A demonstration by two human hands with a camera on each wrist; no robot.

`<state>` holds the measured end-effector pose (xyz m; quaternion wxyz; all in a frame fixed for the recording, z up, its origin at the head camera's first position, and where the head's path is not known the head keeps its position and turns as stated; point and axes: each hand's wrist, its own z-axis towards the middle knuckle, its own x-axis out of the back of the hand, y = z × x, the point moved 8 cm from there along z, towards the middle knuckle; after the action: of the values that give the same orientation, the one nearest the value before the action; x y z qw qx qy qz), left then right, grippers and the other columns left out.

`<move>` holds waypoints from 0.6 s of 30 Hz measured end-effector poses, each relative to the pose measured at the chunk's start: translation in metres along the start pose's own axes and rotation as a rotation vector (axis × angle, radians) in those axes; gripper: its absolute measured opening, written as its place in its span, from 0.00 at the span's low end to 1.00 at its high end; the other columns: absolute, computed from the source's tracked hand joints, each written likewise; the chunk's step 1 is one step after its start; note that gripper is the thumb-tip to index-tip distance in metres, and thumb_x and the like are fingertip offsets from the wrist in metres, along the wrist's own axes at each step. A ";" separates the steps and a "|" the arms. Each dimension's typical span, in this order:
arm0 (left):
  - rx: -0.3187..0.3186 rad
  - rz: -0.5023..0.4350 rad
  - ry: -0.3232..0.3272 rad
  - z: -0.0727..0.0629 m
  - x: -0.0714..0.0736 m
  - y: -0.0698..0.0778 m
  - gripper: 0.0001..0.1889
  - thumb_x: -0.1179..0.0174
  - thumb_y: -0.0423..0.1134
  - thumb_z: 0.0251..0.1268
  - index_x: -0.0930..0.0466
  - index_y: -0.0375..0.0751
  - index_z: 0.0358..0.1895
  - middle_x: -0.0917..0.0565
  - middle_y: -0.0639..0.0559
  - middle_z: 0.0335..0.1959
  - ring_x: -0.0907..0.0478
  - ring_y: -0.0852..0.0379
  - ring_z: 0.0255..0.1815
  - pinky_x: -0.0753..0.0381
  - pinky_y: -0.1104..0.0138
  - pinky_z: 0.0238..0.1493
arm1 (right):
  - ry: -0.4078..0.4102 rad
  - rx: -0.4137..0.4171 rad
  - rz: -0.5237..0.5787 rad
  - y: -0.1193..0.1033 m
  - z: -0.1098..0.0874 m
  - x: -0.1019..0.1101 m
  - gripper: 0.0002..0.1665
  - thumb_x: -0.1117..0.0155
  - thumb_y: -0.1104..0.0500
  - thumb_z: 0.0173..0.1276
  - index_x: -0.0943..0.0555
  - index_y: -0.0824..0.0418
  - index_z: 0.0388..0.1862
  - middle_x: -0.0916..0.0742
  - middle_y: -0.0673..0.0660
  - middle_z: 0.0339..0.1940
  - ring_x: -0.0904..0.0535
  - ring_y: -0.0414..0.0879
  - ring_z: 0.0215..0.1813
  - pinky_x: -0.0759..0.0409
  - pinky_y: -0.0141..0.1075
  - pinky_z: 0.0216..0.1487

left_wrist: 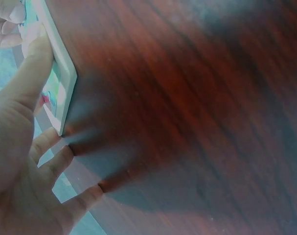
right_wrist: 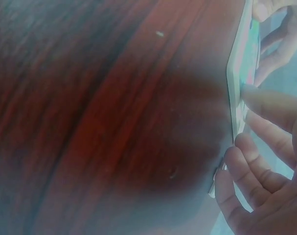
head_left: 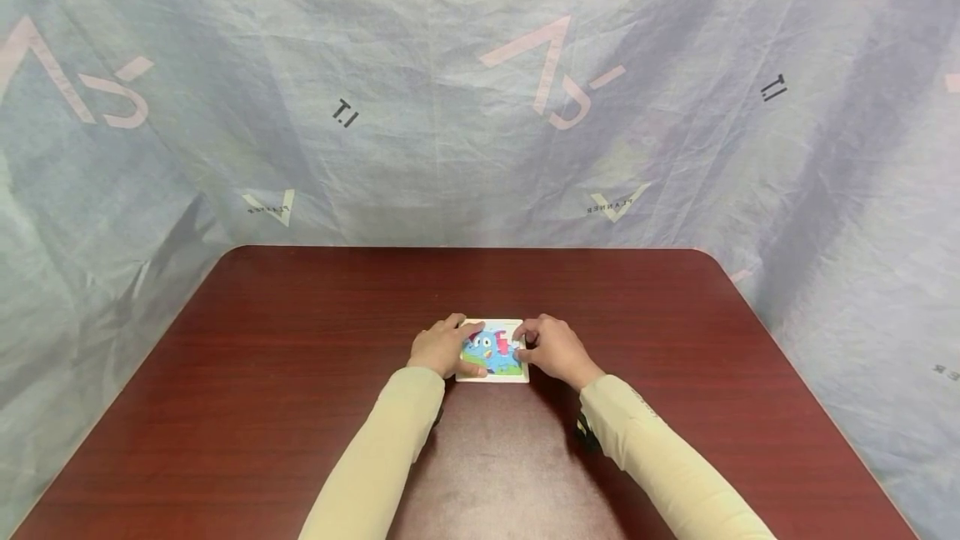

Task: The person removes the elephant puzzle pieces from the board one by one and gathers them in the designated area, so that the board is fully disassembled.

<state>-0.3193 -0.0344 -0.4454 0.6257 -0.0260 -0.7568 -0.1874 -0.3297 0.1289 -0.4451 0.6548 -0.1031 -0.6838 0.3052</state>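
A small jigsaw puzzle in a white frame (head_left: 492, 381) lies flat on the table, showing a blue cartoon animal with big eyes. My left hand (head_left: 438, 348) rests across its left side. In the left wrist view the left thumb lies along the board's near edge and the other fingers spread to the tabletop. At the right side, my right hand (head_left: 557, 350) has its thumb and index finger bent together over a puzzle piece (head_left: 517, 349), mostly covered by the fingertips. A pale flat thing (right_wrist: 213, 188) shows beside the right hand's lower fingers; its kind is unclear.
The dark red wooden table (head_left: 300, 315) has rounded far corners. Grey printed cloth (head_left: 435, 148) hangs behind it and along both sides. Dark wrist gear (head_left: 587, 433) shows under the right sleeve.
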 end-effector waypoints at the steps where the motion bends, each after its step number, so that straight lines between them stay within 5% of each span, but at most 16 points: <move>1: 0.004 0.003 -0.004 0.000 0.000 0.000 0.42 0.26 0.57 0.55 0.30 0.55 0.75 0.31 0.45 0.73 0.30 0.42 0.70 0.25 0.45 0.63 | -0.001 -0.002 0.002 0.000 0.000 0.000 0.10 0.21 0.62 0.59 0.13 0.56 0.38 0.21 0.53 0.33 0.25 0.45 0.35 0.24 0.40 0.36; 18: 0.001 0.030 -0.009 0.001 0.001 0.001 0.43 0.27 0.58 0.56 0.31 0.55 0.76 0.31 0.46 0.73 0.30 0.44 0.71 0.22 0.48 0.62 | 0.033 0.017 0.022 -0.005 -0.003 0.004 0.12 0.20 0.64 0.57 0.16 0.55 0.37 0.21 0.54 0.33 0.27 0.46 0.34 0.28 0.39 0.34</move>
<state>-0.3198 -0.0336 -0.4446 0.6251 -0.0379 -0.7592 -0.1773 -0.3264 0.1274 -0.4391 0.6633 -0.1100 -0.6693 0.3163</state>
